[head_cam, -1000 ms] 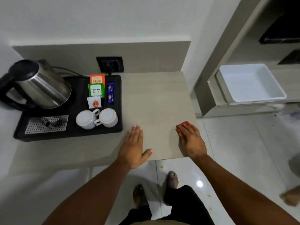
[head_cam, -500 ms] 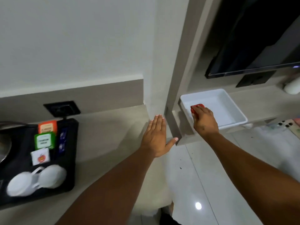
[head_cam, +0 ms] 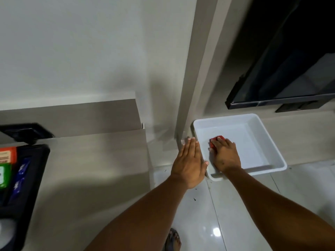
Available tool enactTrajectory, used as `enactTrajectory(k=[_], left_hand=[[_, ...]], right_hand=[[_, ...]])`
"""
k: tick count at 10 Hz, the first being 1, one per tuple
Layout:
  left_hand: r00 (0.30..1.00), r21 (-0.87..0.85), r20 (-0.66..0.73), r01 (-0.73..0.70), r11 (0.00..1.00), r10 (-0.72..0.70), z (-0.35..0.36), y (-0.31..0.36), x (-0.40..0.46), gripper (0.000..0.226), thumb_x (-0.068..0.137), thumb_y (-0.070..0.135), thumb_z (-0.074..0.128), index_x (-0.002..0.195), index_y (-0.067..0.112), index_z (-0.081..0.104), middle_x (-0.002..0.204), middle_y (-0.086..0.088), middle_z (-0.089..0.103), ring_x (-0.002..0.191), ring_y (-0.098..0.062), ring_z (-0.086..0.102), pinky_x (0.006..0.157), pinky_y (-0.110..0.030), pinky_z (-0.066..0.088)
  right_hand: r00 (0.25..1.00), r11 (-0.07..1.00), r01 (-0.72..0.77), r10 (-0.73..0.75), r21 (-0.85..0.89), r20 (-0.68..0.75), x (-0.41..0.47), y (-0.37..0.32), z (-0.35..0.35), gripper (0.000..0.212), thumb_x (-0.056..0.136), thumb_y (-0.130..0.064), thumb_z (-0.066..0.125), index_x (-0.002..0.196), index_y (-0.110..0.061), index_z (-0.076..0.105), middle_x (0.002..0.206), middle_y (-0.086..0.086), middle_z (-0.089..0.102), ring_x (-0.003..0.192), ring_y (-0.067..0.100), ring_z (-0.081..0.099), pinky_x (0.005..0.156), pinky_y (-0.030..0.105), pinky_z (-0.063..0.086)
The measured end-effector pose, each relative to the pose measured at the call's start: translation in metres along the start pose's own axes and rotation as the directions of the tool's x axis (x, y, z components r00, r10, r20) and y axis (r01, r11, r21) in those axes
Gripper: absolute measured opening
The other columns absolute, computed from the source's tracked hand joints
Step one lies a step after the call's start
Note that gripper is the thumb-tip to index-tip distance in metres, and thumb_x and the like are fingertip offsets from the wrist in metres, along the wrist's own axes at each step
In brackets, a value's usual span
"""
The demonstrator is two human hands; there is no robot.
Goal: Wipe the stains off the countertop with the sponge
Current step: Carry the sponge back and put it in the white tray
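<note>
A red sponge (head_cam: 216, 140) lies under the fingers of my right hand (head_cam: 225, 155), inside a white plastic tub (head_cam: 268, 142) on the low shelf to the right. Only the sponge's far edge shows past my fingertips. My left hand (head_cam: 189, 163) is flat with fingers together and thumb out, hovering by the tub's left rim, and it holds nothing. The beige countertop (head_cam: 101, 160) stretches to the left of both hands; I see no stains on it in this view.
A black tray (head_cam: 30, 178) with tea packets sits at the countertop's left edge, a wall socket (head_cam: 27, 133) behind it. A vertical beige panel (head_cam: 190, 87) separates countertop from shelf. A dark TV (head_cam: 290, 69) hangs above the tub. Glossy floor tiles (head_cam: 208, 214) lie below.
My right hand carried the sponge from the countertop's right edge across to the white tub and lowered it inside. My left hand followed to the right, and my view swung right.
</note>
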State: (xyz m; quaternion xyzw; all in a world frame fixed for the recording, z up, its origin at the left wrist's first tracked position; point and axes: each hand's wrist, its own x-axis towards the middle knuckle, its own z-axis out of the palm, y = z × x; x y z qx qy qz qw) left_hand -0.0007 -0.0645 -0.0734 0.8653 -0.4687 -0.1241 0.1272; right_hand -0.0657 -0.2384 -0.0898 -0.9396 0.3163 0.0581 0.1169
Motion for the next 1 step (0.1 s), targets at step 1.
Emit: enactTrajectory(k=[1], left_hand=[[0.999, -0.028, -0.04, -0.003, 1.0, 0.001, -0.0041, -0.0131, -0.0097, 0.076, 0.109, 0.052, 0.025, 0.162, 0.002, 0.001, 0.172, -0.019, -0.003, 0.158, -0.03, -0.008, 0.128, -0.041, -0.007]], right_hand=[[0.979, 0.988, 0.131, -0.117, 0.079, -0.168, -0.0108, -0.0232, -0.0095, 0.048, 0.103, -0.043, 0.033, 0.14, -0.023, 0.055, 0.152, 0.006, 0.053, 0.146, 0.031, 0.038, 0.125, 0.052, 0.024]])
